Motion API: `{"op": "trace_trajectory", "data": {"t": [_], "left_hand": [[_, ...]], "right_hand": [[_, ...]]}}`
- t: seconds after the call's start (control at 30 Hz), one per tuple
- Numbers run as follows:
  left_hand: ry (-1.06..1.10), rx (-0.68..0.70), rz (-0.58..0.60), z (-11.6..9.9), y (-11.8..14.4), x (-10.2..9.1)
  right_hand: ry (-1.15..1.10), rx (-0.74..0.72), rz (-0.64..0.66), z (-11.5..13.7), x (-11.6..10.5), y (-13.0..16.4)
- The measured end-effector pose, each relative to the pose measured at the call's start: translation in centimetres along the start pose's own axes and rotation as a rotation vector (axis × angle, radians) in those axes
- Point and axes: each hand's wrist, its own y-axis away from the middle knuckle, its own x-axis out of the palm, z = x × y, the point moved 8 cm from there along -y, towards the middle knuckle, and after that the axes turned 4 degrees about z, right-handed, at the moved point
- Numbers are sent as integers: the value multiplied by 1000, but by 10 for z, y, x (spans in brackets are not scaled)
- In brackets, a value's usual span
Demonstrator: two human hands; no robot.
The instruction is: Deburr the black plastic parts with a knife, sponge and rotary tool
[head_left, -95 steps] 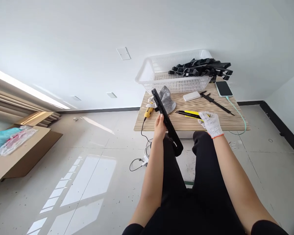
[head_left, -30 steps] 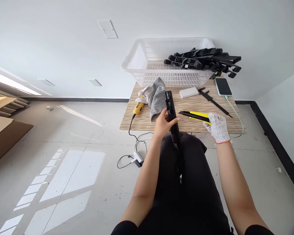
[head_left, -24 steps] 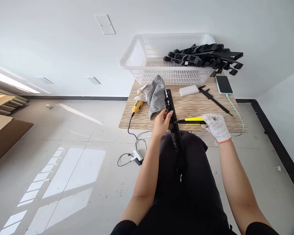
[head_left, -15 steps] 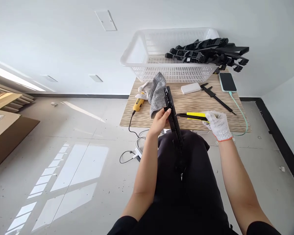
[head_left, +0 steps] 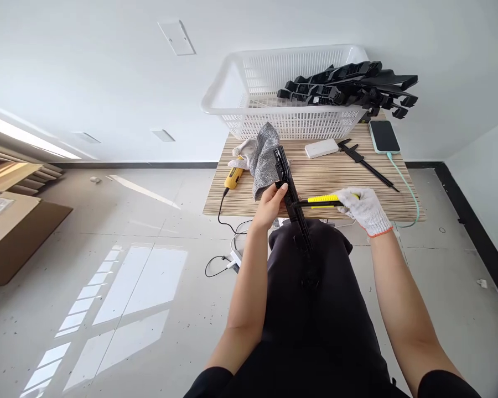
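Apparently for steadiness, the left hand (head_left: 269, 207) grips the black plastic part (head_left: 300, 221), slanted over the lap (head_left: 330, 265). Gloved, perhaps for protection, the right hand (head_left: 363, 209) clasps a yellow snap-off knife (head_left: 322, 200) against it.

This looks like a makeshift workshop in a room with white walls (head_left: 108, 72): a knife (head_left: 322, 200) is in use at a small table (head_left: 326, 172) bearing calipers (head_left: 367, 162), a yellow corded tool (head_left: 233, 178) and a basket (head_left: 265, 111) of black parts (head_left: 352, 85); a cardboard box (head_left: 25, 237) sits apart, dark scraps (head_left: 212, 304) dot the tiled floor (head_left: 199, 204).
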Motion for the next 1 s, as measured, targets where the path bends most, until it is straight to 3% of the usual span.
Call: {"op": "trace_trajectory", "data": {"t": [0.17,0.27,0.37,0.5,0.6,0.73,0.83,0.93,1.0], "left_hand": [[-9,0,-8,1,0,-1],[-13,7,-7,1,0,0],[-44,11,-13,1,0,-1],[-102,8,-5,1,1,-1],[-116,6,-20,1,1,-2],[-106,2,1,1,1,0],[-124,18,-2,0,1,-1],[-116,23,-13,2,0,-3],[-113,37,-18,2,0,-4]], "right_hand": [[-63,-16,-56,1,-4,0],[-38,29,38,-2,4,-1],[-83,9,-47,1,-3,0],[-3,73,51,-3,3,0],[-60,28,-57,-3,-8,0],[-11,61,28,-7,-3,-2],[-63,17,-63,-3,-11,0],[-18,38,28,-5,-3,0],[-16,31,9,-5,-4,1]]}}
